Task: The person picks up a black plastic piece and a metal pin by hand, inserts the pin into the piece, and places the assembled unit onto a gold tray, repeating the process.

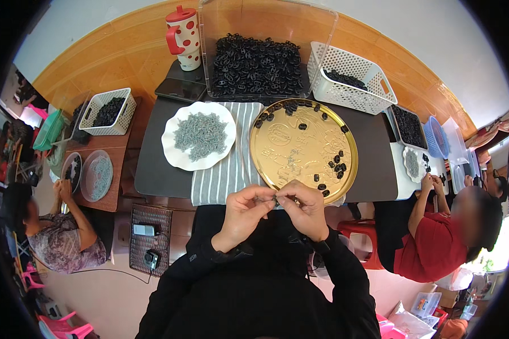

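My left hand (242, 219) and my right hand (306, 213) meet at the tray's near edge, thumbs and forefingers pinched together. Something small and dark shows between the fingertips, too covered to name. Beyond them lies a round gold tray (277, 138), with small black plastic parts (339, 166) along its far rim and right side. Left of it, a white scalloped plate (171, 153) holds a heap of small thin grey-green pieces (201, 135), perhaps springs. A grey-and-white striped cloth (215, 186) lies under part of the plate and tray.
At the back stand a clear box of black parts (257, 65), a white perforated basket (350, 96), a red-dotted tumbler (185, 42) and a dark phone (181, 89). Co-workers sit left (68, 231) and right (435, 243). A red stool (362, 243) stands by the table's near right.
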Action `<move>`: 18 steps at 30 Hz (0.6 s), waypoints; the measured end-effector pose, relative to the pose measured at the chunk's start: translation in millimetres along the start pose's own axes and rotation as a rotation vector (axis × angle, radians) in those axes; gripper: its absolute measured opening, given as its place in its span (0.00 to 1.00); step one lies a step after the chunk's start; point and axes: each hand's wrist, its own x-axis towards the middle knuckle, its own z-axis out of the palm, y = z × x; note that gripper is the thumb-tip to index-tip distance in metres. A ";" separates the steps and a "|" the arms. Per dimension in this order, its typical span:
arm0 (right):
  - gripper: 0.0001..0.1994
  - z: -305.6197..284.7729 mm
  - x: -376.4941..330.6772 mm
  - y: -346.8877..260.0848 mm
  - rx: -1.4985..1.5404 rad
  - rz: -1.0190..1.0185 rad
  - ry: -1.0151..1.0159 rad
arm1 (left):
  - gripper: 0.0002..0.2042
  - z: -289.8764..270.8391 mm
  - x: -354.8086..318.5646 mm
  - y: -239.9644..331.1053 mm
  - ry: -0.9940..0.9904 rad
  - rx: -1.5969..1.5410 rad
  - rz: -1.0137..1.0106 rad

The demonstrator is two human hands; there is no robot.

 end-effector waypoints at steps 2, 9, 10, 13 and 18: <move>0.05 0.1 -0.3 -1.1 -0.037 -0.093 -0.029 | 0.10 5.8 -2.6 -0.4 0.016 0.035 0.056; 0.06 6.6 -4.5 2.9 0.041 -0.026 0.042 | 0.11 8.9 -3.9 -1.9 0.074 0.126 0.226; 0.06 6.7 -4.3 1.1 0.103 0.041 0.044 | 0.11 8.1 -3.5 0.3 0.076 0.128 0.227; 0.06 2.9 -5.1 1.8 0.167 0.126 0.016 | 0.12 6.0 -2.6 4.6 0.060 0.070 0.149; 0.04 -1.4 -3.6 8.0 0.130 0.097 -0.047 | 0.11 4.8 -2.0 -0.4 0.045 0.046 0.098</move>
